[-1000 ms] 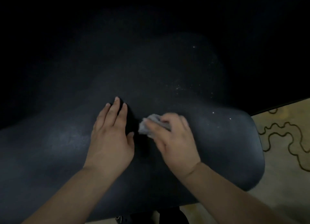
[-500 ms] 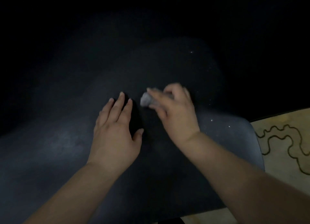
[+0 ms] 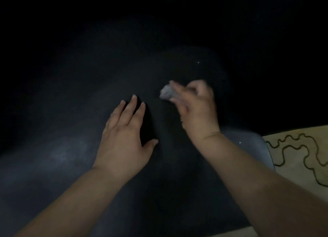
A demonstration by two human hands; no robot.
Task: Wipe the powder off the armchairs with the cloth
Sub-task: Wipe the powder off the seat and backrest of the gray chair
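A dark armchair point(image 3: 71, 165) fills most of the view, its surface dim and hazy with faint pale powder smears at the left and a few white specks point(image 3: 198, 62) further back. My right hand point(image 3: 197, 109) is closed around a crumpled grey cloth point(image 3: 166, 92), which pokes out past my fingers and presses on the chair's upper surface. My left hand point(image 3: 124, 139) lies flat on the chair just left of it, fingers spread and holding nothing.
A beige rug point(image 3: 298, 158) with a dark wavy line pattern shows at the right edge, beyond the chair's rounded corner point(image 3: 262, 148). Everything above and behind the chair is black.
My right hand has slid the cloth away from me, up the chair surface and to the right. My left hand has stayed flat in nearly the same place.
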